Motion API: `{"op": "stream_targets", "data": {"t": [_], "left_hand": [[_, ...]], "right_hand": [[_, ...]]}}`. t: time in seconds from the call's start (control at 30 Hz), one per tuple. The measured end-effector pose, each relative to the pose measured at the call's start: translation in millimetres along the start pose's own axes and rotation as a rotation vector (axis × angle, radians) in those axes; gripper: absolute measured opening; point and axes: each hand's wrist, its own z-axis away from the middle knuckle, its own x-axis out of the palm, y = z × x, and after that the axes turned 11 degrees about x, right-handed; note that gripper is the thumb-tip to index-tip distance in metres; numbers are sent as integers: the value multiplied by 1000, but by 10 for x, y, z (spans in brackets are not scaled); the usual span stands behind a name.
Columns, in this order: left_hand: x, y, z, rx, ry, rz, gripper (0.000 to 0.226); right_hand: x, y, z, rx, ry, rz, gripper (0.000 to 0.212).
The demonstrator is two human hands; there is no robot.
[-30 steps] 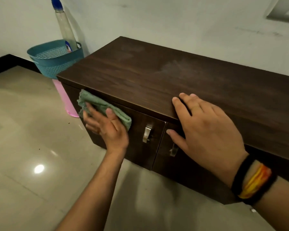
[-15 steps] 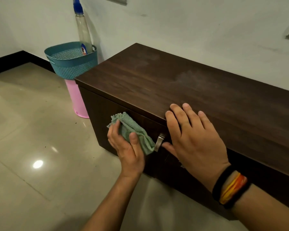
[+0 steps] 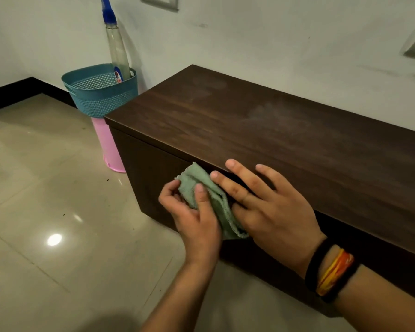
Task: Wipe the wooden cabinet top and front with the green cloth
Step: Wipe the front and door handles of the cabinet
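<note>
The dark wooden cabinet (image 3: 261,130) stands against the wall, its top showing pale dusty smears. My left hand (image 3: 192,216) presses the folded green cloth (image 3: 209,195) against the cabinet's front, just under the top edge. My right hand (image 3: 268,207) rests spread on the front edge of the top, fingers apart, its index finger touching the cloth. The door handles are hidden behind my hands.
A teal perforated basket (image 3: 98,97) holding a spray bottle (image 3: 116,46) sits on a pink bin (image 3: 108,149) left of the cabinet, by the wall. Glossy floor tiles (image 3: 46,212) spread to the left and front.
My left hand has slid the cloth rightward along the cabinet front until it meets my right hand. The view has shifted, so the cabinet sits further right.
</note>
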Motion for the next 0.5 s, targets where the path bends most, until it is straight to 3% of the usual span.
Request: {"op": "stream_targets", "data": {"t": [0.07,0.23,0.37,0.5], "left_hand": [[17,16,136,118,-40,-102,39],[-47,-120,434,265,-158,-268,16],[-154,-199,387,450,-161,-683,20],[-96,-63,334,384,-271,-512,20]], "right_hand": [[-11,-1,-13,-1,-9,-10,38],[-24,-19,-33,30,-31,-8,40],[-2,-10,-7,33,-43,-8,35],[-6,-19,-21,59,-29,-17,35]]}}
